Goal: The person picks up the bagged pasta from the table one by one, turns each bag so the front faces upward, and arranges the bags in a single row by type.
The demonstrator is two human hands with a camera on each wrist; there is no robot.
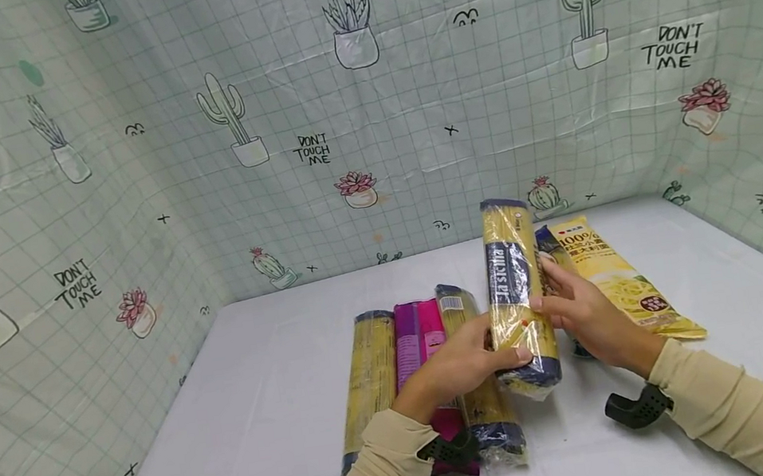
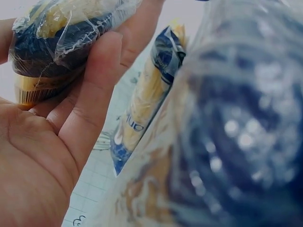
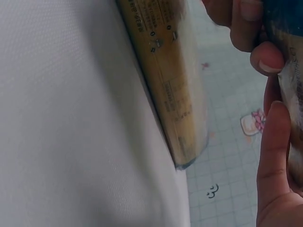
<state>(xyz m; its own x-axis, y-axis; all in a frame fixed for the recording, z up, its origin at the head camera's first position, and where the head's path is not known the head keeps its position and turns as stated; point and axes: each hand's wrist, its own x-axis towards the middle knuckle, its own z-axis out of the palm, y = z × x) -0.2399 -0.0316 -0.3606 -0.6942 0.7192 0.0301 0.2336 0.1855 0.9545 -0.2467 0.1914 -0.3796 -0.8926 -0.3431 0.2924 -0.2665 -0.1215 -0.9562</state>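
Observation:
A clear-wrapped packet of spaghetti with dark blue ends and label is held up, tilted, above the table. My left hand grips its lower part, the thumb across the front; in the left wrist view, the packet's dark end lies against the fingers. My right hand holds the packet's right side, thumb at the front edge. Below the left hand lies a similar spaghetti packet. Behind the right hand, a dark-ended packet is partly hidden.
Left of the hands lie another spaghetti packet and a purple and pink packet, side by side. A yellow pasta bag lies on the right. The white table meets a patterned cloth backdrop behind and at both sides.

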